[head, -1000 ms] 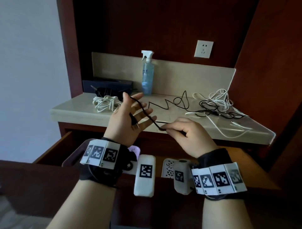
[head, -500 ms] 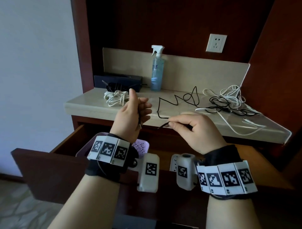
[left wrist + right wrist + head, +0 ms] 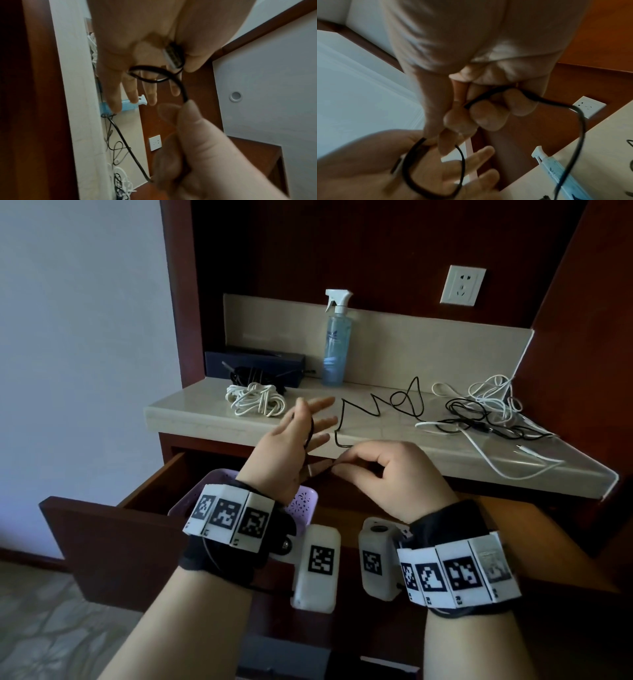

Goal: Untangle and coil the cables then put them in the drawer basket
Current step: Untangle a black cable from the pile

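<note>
1. since half a second ago, the left hand (image 3: 291, 453) has gone from curled fingers to fingers spread straight; a loop of the black cable (image 3: 376, 405) now lies round them.
2. left hand: the thumb pins the cable's metal plug (image 3: 173, 58) against the palm; the fingers (image 3: 150, 93) are straight and apart, with the loop across them.
3. right hand (image 3: 390, 474): thumb and fingertips pinch the black cable just beside the left palm, the other fingers curled.
4. from the pinch the black cable runs up onto the stone counter (image 3: 205, 419) and zigzags across it toward a tangle of black and white cables (image 3: 486, 412) at the counter's right.
5. a coiled white cable (image 3: 255, 404) lies at the counter's left, with a dark coiled bundle (image 3: 250, 376) behind it, in front of a dark box (image 3: 253, 361).
6. a spray bottle (image 3: 337, 344) stands upright at the back of the counter; a wall socket (image 3: 462, 285) is above.
7. the drawer (image 3: 102, 542) below is pulled open; the lilac basket (image 3: 301, 501) sits inside, mostly hidden by the wrists.
</note>
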Demonstrator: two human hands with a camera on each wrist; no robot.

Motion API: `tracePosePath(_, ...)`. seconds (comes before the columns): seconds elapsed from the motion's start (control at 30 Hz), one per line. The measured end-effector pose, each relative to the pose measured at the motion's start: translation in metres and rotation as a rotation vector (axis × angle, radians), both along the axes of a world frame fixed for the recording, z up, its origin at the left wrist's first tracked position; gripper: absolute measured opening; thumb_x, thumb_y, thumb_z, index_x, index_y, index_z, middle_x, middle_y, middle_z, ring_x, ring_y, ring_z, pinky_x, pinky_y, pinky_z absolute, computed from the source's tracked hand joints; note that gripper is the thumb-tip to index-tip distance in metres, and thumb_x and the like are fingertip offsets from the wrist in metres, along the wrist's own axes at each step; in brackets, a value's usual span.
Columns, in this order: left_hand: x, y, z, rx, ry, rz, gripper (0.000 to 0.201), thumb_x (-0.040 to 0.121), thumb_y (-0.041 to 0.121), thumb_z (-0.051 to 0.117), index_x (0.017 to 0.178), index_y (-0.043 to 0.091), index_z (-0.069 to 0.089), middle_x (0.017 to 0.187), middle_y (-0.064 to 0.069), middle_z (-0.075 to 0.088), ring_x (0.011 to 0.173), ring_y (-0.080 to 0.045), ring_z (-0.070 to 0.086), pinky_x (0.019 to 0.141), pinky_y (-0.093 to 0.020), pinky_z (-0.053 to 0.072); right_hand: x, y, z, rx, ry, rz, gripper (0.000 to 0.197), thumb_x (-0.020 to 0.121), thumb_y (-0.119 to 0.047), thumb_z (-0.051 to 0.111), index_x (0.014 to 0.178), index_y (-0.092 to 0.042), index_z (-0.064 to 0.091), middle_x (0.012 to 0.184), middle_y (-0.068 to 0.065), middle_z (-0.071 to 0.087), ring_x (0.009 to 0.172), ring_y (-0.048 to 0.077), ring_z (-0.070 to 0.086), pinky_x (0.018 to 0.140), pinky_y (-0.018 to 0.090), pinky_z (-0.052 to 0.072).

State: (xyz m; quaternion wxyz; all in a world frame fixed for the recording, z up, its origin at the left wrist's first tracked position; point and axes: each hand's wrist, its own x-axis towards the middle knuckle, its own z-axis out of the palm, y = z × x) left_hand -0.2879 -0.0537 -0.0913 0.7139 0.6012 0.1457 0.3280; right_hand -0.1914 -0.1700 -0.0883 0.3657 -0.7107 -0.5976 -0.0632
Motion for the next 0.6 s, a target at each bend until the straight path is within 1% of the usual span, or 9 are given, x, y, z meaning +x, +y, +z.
tracePosePath(0.07,-0.001,0.002,0.004,-0.07,-0.103,0.028,0.043,0.1,0.05,0.02,0.108,0.037,0.06,0.117,0.0,0.061,0.118,-0.018,0.052,0.099,-0.043,0.045,0.001,-0.002,-0.001,-0.004,-0.001,-0.038,0.012,0.081,-0.038,0.064,0.081,-0.027,0.069,0.071,-0.007,0.066,0.075,0.014,0.059,0.073,0.031,0.046)
tracePosePath(0.17,-0.004,0.009,0.005,-0.222,-0.251,0.068,0.044,0.099,0.05,0.026,0.102,0.026,0.064,0.111,-0.009,0.065,0.11,-0.024,0.06,0.091,-0.043,0.051,0.01,-0.01,-0.001,0.033,-0.012,-0.082,0.023,0.083,-0.055,0.051,0.074,-0.036,0.061,0.06,-0.01,0.06,0.074,0.02,0.058,0.082,0.032,0.042)
tracePosePath(0.3,-0.006,0.017,0.005,-0.371,-0.354,0.085,0.045,0.099,0.048,0.033,0.093,0.016,0.064,0.094,-0.013,0.07,0.101,-0.031,0.066,0.086,-0.043,0.054,0.021,-0.025,0.005,-0.063,0.026,-0.131,0.034,0.088,-0.051,0.038,0.067,-0.033,0.059,0.065,0.012,0.061,0.068,0.019,0.058,0.084,0.027,0.037)
tracePosePath(0.33,-0.006,0.017,0.005,-0.379,-0.357,0.074,0.045,0.099,0.048,0.034,0.095,0.015,0.064,0.096,-0.014,0.071,0.101,-0.031,0.067,0.087,-0.042,0.054,0.02,-0.026,0.005,-0.087,0.049,-0.114,0.033,0.088,-0.049,0.04,0.068,-0.033,0.061,0.068,0.01,0.063,0.071,0.018,0.06,0.083,0.027,0.04)
tracePosePath(0.37,-0.004,0.016,0.004,-0.38,-0.347,0.057,0.046,0.098,0.048,0.034,0.098,0.013,0.063,0.101,-0.016,0.07,0.101,-0.031,0.067,0.088,-0.04,0.053,0.019,-0.026,0.005,-0.101,0.07,-0.085,0.029,0.088,-0.047,0.043,0.07,-0.035,0.063,0.072,0.001,0.066,0.076,0.011,0.061,0.081,0.025,0.043)
tracePosePath(0.43,-0.001,0.011,0.004,-0.372,-0.299,0.015,0.051,0.098,0.049,0.032,0.107,0.008,0.06,0.113,-0.017,0.065,0.108,-0.031,0.063,0.093,-0.038,0.051,0.013,-0.021,0.003,-0.11,0.091,-0.014,0.019,0.089,-0.035,0.052,0.079,-0.037,0.068,0.082,-0.021,0.064,0.087,-0.005,0.057,0.08,0.011,0.039)
tracePosePath(0.47,0.001,0.008,0.003,-0.371,-0.278,-0.005,0.053,0.098,0.049,0.03,0.11,0.006,0.059,0.115,-0.017,0.063,0.111,-0.03,0.061,0.093,-0.036,0.05,0.011,-0.018,0.002,-0.113,0.092,0.017,0.016,0.089,-0.031,0.056,0.084,-0.036,0.07,0.084,-0.025,0.062,0.091,-0.007,0.055,0.081,0.007,0.037)
tracePosePath(0.53,0.002,0.006,0.002,-0.376,-0.255,-0.04,0.054,0.098,0.05,0.029,0.114,0.006,0.057,0.118,-0.016,0.063,0.112,-0.03,0.06,0.091,-0.037,0.051,0.011,-0.015,0.0,-0.138,0.085,0.04,0.014,0.087,-0.027,0.06,0.092,-0.031,0.073,0.084,-0.026,0.06,0.092,-0.005,0.055,0.083,0.01,0.038)
tracePosePath(0.6,0.0,0.007,0.0,-0.356,-0.232,-0.072,0.052,0.097,0.051,0.031,0.116,0.01,0.057,0.119,-0.014,0.065,0.108,-0.029,0.064,0.086,-0.039,0.053,0.015,-0.014,-0.002,-0.16,0.061,-0.007,0.015,0.087,-0.029,0.06,0.095,-0.03,0.073,0.083,-0.022,0.058,0.091,0.0,0.055,0.083,0.019,0.041)
